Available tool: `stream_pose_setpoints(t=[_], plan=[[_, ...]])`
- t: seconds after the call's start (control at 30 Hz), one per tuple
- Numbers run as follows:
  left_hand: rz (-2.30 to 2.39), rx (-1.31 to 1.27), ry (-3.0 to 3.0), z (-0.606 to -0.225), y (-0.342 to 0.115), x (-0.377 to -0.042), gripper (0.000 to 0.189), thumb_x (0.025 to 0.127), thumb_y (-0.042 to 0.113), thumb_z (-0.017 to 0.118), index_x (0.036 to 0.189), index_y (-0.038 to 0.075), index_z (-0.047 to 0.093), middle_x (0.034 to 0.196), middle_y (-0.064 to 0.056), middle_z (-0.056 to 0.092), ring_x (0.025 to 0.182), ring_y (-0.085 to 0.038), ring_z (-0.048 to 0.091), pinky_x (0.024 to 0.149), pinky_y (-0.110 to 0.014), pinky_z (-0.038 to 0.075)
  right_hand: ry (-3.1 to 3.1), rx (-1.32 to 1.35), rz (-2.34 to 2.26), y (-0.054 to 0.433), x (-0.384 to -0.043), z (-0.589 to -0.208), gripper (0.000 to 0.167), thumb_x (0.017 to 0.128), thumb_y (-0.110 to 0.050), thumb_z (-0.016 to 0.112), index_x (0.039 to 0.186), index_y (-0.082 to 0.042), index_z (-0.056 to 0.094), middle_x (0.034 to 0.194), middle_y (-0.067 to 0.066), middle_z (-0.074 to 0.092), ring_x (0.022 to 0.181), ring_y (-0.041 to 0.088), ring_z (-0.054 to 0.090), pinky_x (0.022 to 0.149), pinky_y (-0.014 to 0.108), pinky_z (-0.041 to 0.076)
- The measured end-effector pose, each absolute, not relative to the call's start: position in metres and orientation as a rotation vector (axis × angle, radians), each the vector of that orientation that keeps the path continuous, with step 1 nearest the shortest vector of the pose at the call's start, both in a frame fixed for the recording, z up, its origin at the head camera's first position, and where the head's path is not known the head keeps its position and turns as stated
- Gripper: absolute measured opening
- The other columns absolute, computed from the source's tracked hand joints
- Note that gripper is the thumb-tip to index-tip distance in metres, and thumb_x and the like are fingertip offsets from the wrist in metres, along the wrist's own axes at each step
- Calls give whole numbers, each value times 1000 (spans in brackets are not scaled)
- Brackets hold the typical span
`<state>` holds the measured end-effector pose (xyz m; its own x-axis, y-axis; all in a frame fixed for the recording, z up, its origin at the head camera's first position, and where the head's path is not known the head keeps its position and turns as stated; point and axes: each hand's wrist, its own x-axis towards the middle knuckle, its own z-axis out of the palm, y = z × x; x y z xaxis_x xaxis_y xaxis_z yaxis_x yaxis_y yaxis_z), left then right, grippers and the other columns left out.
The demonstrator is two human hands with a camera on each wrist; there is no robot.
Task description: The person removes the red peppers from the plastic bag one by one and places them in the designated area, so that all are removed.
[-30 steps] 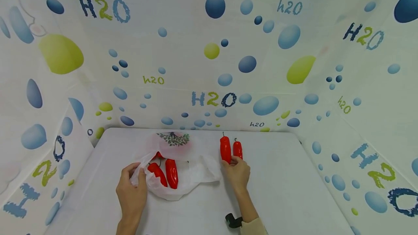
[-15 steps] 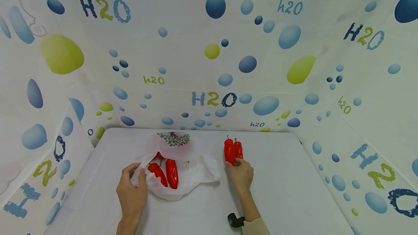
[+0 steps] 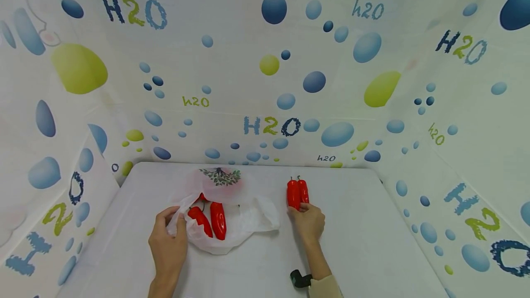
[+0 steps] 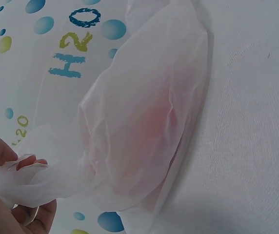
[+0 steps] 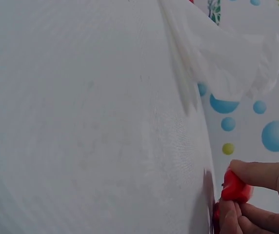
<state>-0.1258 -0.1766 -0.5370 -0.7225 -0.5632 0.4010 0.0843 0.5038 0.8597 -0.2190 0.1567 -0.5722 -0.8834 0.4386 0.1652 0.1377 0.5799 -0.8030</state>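
Left of the bag (image 3: 246,231): my left hand (image 3: 167,245) pinches its edge between thumb and fingers; the left wrist view confirms material bunched in that grip. The bag's mouth gapes enough to show its contents. I judge this hold adequate, provided I do not tug, as such thin material would likely crumple or drag.

Inside the bag: a slanted pepper (image 3: 200,222) and, to its right, a straighter pepper (image 3: 218,221). A red patch (image 3: 201,197) shows behind them; I cannot tell whether it is 1 more.

Right of the bag, near it: my right hand (image 3: 308,223) grips the held pepper (image 3: 293,194) by its lower end, stem pointing away from me. Farther right of the bag, the outer pepper (image 3: 303,190) lies alongside on the table (image 3: 372,243); contact between the 2 is unconfirmed.

The step in hand appears to be laying these 2 side by side. Recommendation: bring the full length down before loosening the fingers, align the stems, and lift away straight up, since a glossy, rounded pepper could roll or nudge its neighbour.
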Motion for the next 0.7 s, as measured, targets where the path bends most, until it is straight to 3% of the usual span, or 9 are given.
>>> stream_pose_setpoints(t=[0.23, 0.7], plan=[[-1235, 395, -2078, -538, -177, -127, 29, 103, 13, 63, 131, 4, 62, 126, -17, 69, 117, -34, 64, 101, -5, 32, -2433, -485, 1243, 160, -218, -571, 39, 80, -22, 91, 109, 1, 79, 94, 16, 79, 85, 32, 76, 75, 47, 61], [-1244, 389, -2075, -538, -177, -126, 29, 103, 13, 63, 130, 5, 63, 123, -16, 69, 116, -34, 64, 100, -4, 31, -2400, -514, 1210, 170, -226, -583, 38, 78, -29, 94, 101, -1, 80, 87, 13, 79, 79, 29, 75, 64, 38, 55]])
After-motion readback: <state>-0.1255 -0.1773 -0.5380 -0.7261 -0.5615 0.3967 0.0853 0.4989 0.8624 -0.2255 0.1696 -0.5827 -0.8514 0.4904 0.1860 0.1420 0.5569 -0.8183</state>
